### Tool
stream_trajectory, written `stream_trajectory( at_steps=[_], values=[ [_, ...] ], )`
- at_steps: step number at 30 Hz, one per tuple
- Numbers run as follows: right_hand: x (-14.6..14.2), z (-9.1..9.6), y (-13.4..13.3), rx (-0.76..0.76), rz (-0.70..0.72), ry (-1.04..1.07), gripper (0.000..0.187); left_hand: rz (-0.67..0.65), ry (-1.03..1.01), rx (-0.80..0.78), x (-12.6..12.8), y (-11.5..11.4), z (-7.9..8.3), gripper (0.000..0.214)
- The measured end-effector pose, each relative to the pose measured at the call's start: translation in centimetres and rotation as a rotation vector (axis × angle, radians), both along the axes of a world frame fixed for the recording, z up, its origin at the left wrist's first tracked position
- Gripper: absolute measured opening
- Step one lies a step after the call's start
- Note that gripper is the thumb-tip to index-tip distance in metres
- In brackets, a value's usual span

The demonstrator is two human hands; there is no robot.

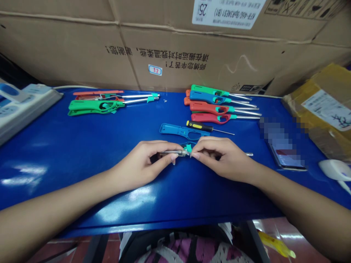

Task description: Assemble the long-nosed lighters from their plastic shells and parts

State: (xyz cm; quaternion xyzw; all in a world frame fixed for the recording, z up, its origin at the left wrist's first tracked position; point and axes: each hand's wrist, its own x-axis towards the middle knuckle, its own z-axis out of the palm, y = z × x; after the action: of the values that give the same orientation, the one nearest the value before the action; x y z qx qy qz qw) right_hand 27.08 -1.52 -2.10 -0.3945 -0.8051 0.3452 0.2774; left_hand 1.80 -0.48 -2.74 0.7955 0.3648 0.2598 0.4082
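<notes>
My left hand and my right hand meet over the middle of the blue table. Both pinch one lighter inner assembly: a clear tube with a teal clip at its middle and a thin metal rod whose tip sticks out past my right hand. Just behind the hands lies an open blue lighter shell half. A black-and-yellow screwdriver rests beside it, its tip to the right.
Several assembled long lighters lie stacked at the back right; green and red lighter parts at the back left. Cardboard boxes wall the back. A phone, a computer mouse, a brown parcel and a white device flank the table.
</notes>
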Motion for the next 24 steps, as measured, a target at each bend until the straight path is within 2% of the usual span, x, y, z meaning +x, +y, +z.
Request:
stream_trajectory(
  at_steps=[24],
  values=[
    [0.08,-0.05,-0.14,0.012,0.062,-0.034,0.014,-0.093,0.023,0.095,-0.07,0.0,-0.03,0.028]
  ],
)
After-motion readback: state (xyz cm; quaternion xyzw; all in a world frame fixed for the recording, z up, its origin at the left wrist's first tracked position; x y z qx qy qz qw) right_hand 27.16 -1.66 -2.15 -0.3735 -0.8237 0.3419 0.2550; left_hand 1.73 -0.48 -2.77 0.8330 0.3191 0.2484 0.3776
